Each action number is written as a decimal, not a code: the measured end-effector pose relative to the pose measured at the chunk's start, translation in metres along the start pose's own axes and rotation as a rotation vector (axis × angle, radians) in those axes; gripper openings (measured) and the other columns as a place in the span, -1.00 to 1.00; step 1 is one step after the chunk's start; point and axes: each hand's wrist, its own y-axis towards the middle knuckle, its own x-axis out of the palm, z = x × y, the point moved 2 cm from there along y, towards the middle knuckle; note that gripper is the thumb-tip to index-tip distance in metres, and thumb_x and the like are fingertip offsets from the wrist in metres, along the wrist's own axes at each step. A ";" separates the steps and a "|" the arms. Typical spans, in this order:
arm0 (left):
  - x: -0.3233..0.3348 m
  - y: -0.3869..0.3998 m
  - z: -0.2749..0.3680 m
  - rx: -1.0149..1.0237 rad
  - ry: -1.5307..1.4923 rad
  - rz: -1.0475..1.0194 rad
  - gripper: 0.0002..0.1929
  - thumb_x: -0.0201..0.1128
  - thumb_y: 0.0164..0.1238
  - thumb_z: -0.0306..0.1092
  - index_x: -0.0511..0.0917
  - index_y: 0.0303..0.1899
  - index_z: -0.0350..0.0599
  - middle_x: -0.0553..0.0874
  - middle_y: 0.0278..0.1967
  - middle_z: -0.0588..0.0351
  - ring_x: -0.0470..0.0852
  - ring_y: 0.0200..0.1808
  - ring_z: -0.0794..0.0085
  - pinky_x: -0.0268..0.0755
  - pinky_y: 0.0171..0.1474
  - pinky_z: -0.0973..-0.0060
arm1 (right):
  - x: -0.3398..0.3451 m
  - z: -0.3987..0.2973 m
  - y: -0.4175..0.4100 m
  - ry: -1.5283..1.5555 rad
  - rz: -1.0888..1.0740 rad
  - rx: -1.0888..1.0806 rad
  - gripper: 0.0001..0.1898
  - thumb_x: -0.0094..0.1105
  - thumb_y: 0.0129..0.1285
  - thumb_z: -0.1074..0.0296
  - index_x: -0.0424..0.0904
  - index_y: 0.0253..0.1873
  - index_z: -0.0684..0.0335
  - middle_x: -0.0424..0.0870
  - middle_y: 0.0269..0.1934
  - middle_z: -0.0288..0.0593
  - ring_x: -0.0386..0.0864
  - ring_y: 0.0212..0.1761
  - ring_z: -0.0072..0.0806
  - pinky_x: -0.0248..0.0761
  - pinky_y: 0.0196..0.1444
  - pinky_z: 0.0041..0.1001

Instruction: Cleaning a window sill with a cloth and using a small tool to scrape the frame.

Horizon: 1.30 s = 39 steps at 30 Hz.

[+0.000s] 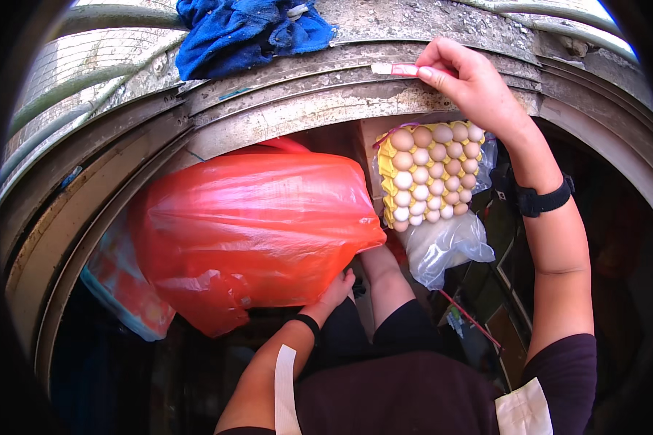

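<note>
Above the metal window track [359, 81], my right hand [468, 81] pinches a small flat tool [394, 69] with a pinkish-red handle and a pale tip. The tip points left; too little detail shows to tell whether it is a brush or a scraper. Dirt and grit lie along the rails. My left hand [337, 291] is low, by the lower right edge of a large red plastic bag [261, 217]. Part of that hand is hidden, and whether it grips the bag cannot be told.
Several eggs [437, 168] fill a yellow tray [386, 179] right of the bag, near my right forearm. Below it sits a clear plastic bag [446, 247]. A blue cloth [245, 35] rests on the outer ledge. Metal bars [114, 19] and wire mesh lie beyond.
</note>
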 end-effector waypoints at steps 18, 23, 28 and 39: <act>0.001 -0.001 0.002 -0.012 -0.093 0.005 -0.39 0.24 0.21 0.02 0.43 0.17 -0.22 0.56 0.04 -0.29 0.51 0.14 -0.15 0.33 0.24 0.10 | 0.065 -0.045 0.031 -0.350 0.179 -0.326 -0.87 0.16 0.33 0.24 0.53 -0.22 0.15 0.62 -0.46 -0.12 0.63 -0.39 -0.20 0.43 -0.37 -0.29; 0.012 0.000 -0.001 0.020 -0.094 0.015 -0.39 0.22 0.21 0.03 0.43 0.18 -0.21 0.55 0.05 -0.29 0.51 0.14 -0.13 0.33 0.24 0.10 | 0.032 -0.021 0.032 0.832 0.199 0.003 -0.84 0.13 0.42 0.27 0.51 -0.08 0.23 0.41 -0.44 -0.49 0.24 -0.46 -0.81 0.12 -0.42 -0.74; 0.021 0.000 -0.016 0.046 0.024 0.026 -0.41 0.22 0.21 0.03 0.43 0.17 -0.19 0.56 0.03 -0.28 0.53 0.11 -0.13 0.35 0.21 0.09 | 0.045 -0.023 0.017 0.009 0.102 -0.095 -0.83 0.23 0.30 0.26 0.55 -0.15 0.21 0.65 -0.43 -0.14 0.65 -0.36 -0.34 0.48 -0.29 -0.34; 0.016 -0.001 -0.006 0.054 -0.044 -0.066 -0.46 0.06 0.35 -0.05 0.35 0.23 -0.21 0.52 0.10 -0.27 0.47 0.18 -0.15 0.25 0.30 0.09 | 0.087 -0.085 0.051 -0.451 -0.028 -0.185 -0.80 0.15 0.29 0.20 0.53 -0.19 0.21 0.68 -0.37 0.05 0.66 -0.23 0.02 0.48 -0.19 -0.08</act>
